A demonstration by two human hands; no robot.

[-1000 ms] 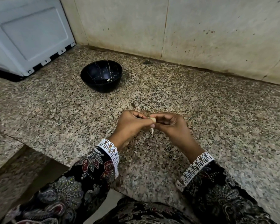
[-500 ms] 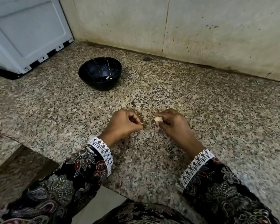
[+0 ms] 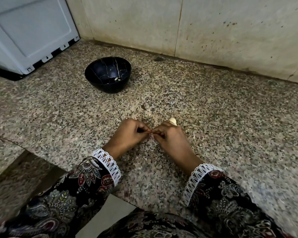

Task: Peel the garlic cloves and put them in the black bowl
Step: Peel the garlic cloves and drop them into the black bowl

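The black bowl (image 3: 93, 73) stands on the granite counter at the back left, with a few small pale garlic pieces (image 3: 117, 79) inside. My left hand (image 3: 127, 134) and my right hand (image 3: 170, 140) meet fingertip to fingertip in the middle of the counter. Their curled fingers pinch a thin scrap of garlic peel (image 3: 150, 131) between them. A pale garlic clove (image 3: 172, 121) shows just beyond my right hand's knuckles and appears to rest on the counter. Its lower part is hidden by the hand.
A white appliance (image 3: 29, 31) stands at the back left, close to the bowl. A stained tiled wall (image 3: 213, 31) runs along the back. The counter's front edge (image 3: 41, 157) drops off at the lower left. Small peel bits (image 3: 200, 121) lie to the right of my hands.
My hands were apart half a second ago, with the clove in my right fingertips. Now the fingertips touch again and the clove sits behind my right knuckles. The bowl has not moved.
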